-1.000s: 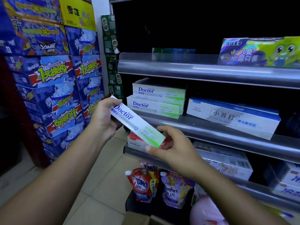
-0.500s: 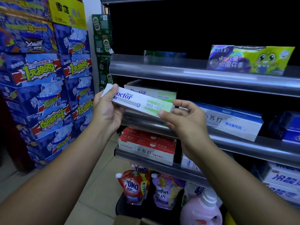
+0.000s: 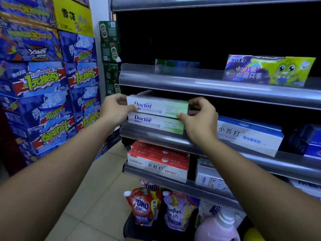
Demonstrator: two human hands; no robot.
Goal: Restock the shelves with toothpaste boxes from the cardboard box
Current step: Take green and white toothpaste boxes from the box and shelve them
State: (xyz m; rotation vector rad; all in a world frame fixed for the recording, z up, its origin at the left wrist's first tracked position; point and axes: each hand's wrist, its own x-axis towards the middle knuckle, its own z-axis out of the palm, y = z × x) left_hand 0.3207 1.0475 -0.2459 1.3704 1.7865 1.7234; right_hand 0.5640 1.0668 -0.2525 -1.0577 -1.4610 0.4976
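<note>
Faces a metal shelving unit [image 3: 217, 87] spanning twelve to four o'clock, with a wall of blue printed cartons [image 3: 43, 80] stacked at nine to ten o'clock. Extends both bare forearms, one from seven o'clock and the other from five, converging near the centre. Holds a white-and-green toothpaste box [image 3: 158, 106] level and lengthwise at the front of the middle shelf [image 3: 156, 138], directly on top of a matching Doctor box [image 3: 156, 124]. Has a blue-and-white box [image 3: 248, 134] lying at three o'clock of that pair and red-and-white boxes [image 3: 158, 159] one tier down at six. Grips the box's left end with the left hand [image 3: 114, 110], fingers curled over the top, thumb on the front face. Pinches the right end with the right hand [image 3: 199, 122], fingers hooked over the top edge, thumb pressed to the lower front corner.
</note>
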